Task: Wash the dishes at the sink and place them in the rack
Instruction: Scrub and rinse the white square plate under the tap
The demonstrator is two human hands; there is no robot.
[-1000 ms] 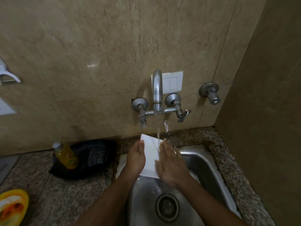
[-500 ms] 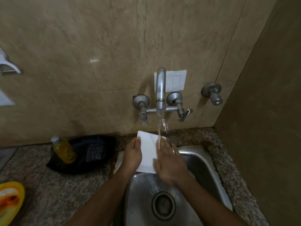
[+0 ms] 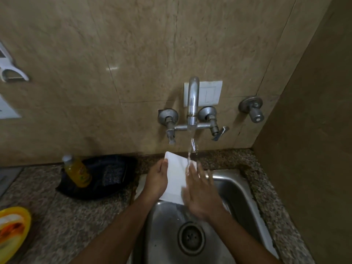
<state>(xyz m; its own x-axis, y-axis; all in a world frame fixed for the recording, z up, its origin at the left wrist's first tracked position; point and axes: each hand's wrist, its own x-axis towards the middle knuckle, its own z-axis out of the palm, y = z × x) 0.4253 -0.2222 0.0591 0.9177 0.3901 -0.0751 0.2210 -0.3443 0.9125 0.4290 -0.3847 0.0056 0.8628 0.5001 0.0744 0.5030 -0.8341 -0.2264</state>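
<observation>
A white square plate (image 3: 176, 176) is tilted over the steel sink (image 3: 238, 189), under water running from the wall tap (image 3: 192, 103). My left hand (image 3: 157, 181) grips the plate's left edge, thumb on its face. My right hand (image 3: 202, 191) lies flat on the plate's right side with straight fingers, in the stream of water. The sink drain (image 3: 191, 238) shows below my hands. No rack is in view.
A yellow dish-soap bottle (image 3: 77, 171) leans in a black tray (image 3: 106, 176) on the granite counter (image 3: 62, 223) left of the sink. A yellow plate (image 3: 13, 229) sits at the far left edge. A side wall closes the right; a valve knob (image 3: 253, 109) juts out.
My right hand has slid a little over the plate's face while the left keeps its grip. The view has shifted slightly; water keeps running.
</observation>
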